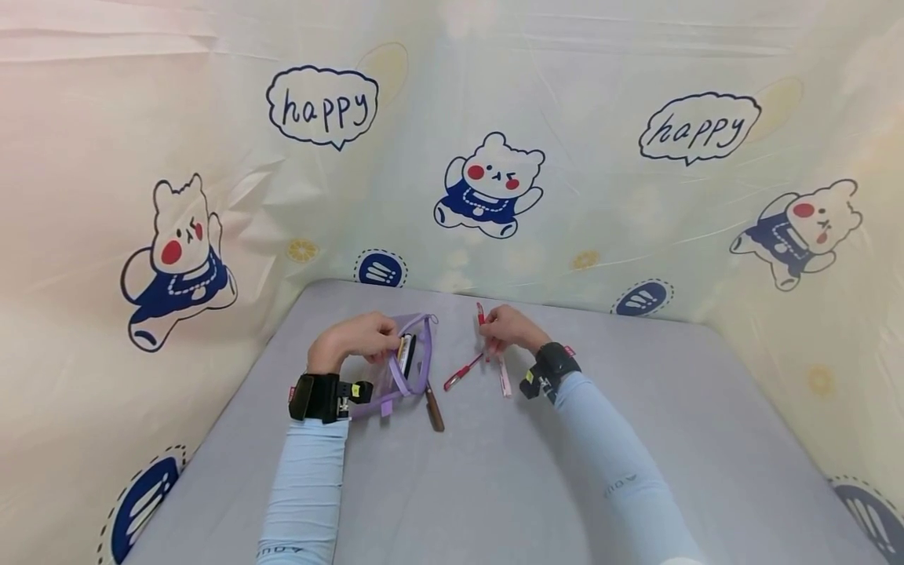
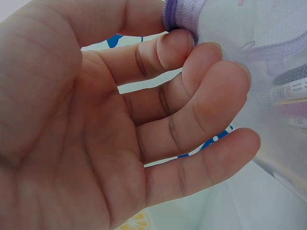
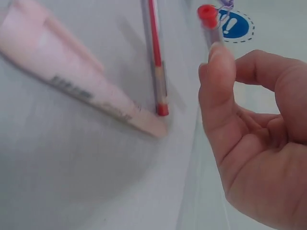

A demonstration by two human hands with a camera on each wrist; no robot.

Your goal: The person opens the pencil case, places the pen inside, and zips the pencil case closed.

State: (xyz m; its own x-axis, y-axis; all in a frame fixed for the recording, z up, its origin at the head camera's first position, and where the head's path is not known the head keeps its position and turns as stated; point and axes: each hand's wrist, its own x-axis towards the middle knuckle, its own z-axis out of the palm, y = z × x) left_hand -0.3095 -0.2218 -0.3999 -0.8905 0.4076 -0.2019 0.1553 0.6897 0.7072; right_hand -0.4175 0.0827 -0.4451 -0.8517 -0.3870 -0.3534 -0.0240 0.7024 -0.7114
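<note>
My left hand [image 1: 363,336] holds up the purple zipper edge [image 2: 180,17] of a see-through mesh pencil pouch [image 1: 384,384], pinching it between thumb and index finger while the other fingers stay loosely bent. Several pens and a black-and-white item [image 1: 406,355] show inside the pouch. To the right, my right hand [image 1: 514,328] pinches a red pen [image 3: 209,19] between thumb and index finger, its red end sticking up past the fingertips. Below that hand lie another red pen [image 1: 462,373] and a pale pink highlighter [image 1: 504,378], seen close up in the right wrist view.
A brown pen-like item [image 1: 435,410] lies against the pouch's right lower edge. Grey cloth covers the table [image 1: 480,486]. Behind it hangs a pale curtain [image 1: 593,196] printed with bears and "happy" bubbles, which also encloses both sides.
</note>
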